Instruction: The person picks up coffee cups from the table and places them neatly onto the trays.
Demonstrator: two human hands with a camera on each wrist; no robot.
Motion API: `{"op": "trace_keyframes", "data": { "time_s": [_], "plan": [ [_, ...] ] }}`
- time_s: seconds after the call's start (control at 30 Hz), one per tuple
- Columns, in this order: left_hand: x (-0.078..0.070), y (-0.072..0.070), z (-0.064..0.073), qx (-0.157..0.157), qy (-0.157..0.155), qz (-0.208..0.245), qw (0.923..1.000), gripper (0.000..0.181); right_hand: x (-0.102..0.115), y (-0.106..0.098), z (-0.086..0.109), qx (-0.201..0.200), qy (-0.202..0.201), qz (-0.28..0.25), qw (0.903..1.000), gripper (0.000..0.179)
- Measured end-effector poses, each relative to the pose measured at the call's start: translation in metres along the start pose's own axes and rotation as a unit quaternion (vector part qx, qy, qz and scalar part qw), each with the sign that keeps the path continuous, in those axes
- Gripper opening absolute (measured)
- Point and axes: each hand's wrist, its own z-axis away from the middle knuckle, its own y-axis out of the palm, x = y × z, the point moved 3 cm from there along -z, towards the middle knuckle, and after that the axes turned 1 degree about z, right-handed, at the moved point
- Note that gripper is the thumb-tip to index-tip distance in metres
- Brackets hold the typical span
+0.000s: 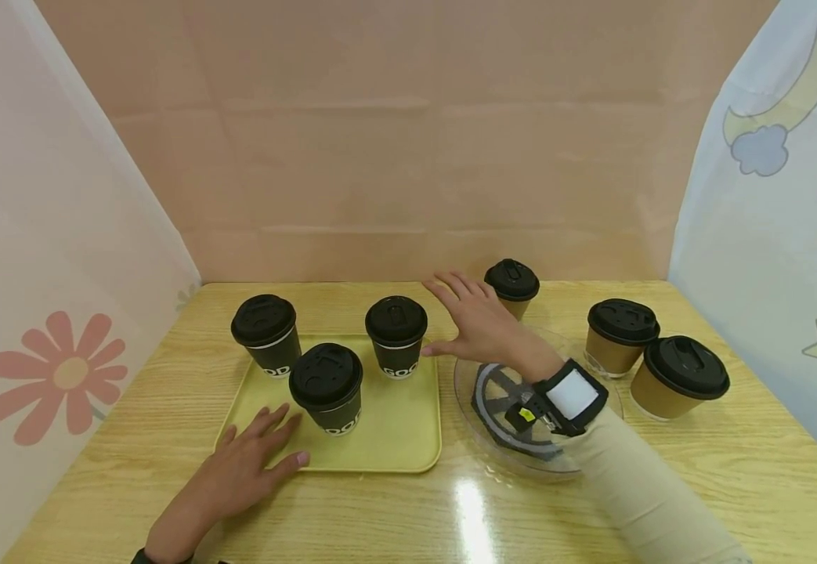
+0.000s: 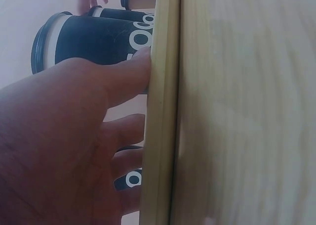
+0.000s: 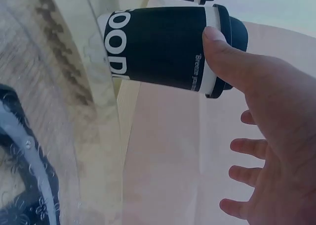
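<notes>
Three black paper cups with black lids stand on a yellow tray [image 1: 401, 439]: a left cup [image 1: 267, 333], a front cup [image 1: 327, 388] and a right cup [image 1: 397, 337]. My left hand [image 1: 239, 470] is spread at the tray's front left corner, near the front cup; in the left wrist view its thumb lies by the tray rim [image 2: 163, 106]. Beside the right cup is my right hand [image 1: 482, 325], fingers extended and nothing gripped. Its thumb overlaps that cup's upper edge [image 3: 210, 52] in the right wrist view; whether they touch, I cannot tell.
A round clear plate [image 1: 468, 407] lies under my right forearm, with a dark and grey wheel-like pattern. Three brown cups with black lids stand beyond and right of it: a back cup [image 1: 511, 282], a middle cup [image 1: 619, 333] and a far right cup [image 1: 683, 372].
</notes>
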Motion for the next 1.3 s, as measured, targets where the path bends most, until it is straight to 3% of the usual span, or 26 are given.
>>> {"op": "trace_keyframes", "data": {
  "time_s": [0.77,1.3],
  "plan": [
    [0.0,-0.002,0.001,0.007,-0.005,0.006,0.9999,0.06,-0.027,-0.006,0.005,-0.018,0.021,-0.007,0.9996,0.087],
    [-0.001,-0.002,-0.001,0.025,-0.011,0.01,0.9996,0.062,-0.054,-0.008,0.002,-0.024,0.078,0.018,0.9965,0.083]
  ]
}}
